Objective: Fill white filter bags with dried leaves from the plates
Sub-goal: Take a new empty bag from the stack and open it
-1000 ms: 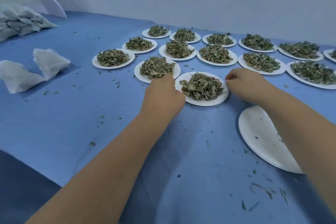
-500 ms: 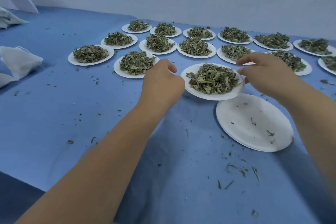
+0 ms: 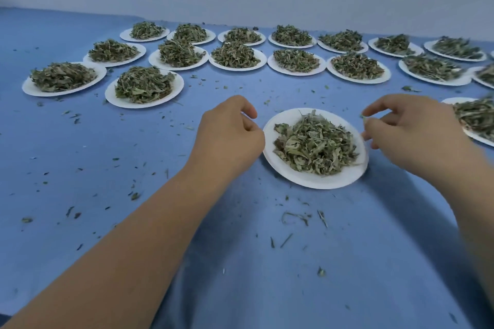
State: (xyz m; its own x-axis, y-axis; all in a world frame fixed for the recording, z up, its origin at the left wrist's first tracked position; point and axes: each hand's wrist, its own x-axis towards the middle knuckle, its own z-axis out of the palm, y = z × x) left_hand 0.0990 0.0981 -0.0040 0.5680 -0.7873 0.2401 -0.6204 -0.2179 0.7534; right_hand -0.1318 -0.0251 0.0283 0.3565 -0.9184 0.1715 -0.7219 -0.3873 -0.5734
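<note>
We've got one plate [image 3: 315,179] of dried leaves [image 3: 315,145] right in front of us, left hand [image 3: 230,136] and right hand [image 3: 417,133] at its rim, fingers loosely curled and holding nothing. No filter bags in sight, and loads of full plates [image 3: 184,65] still wait on the blue surface [image 3: 80,155].

Soft, even, bluish light fills the room; no glare anywhere. The arms throw faint dark shadows on the cloth [image 3: 320,262] near the right side. Plates [image 3: 478,117] at the far right edge smear with motion blur, and the wide lens bends the rows outward.
</note>
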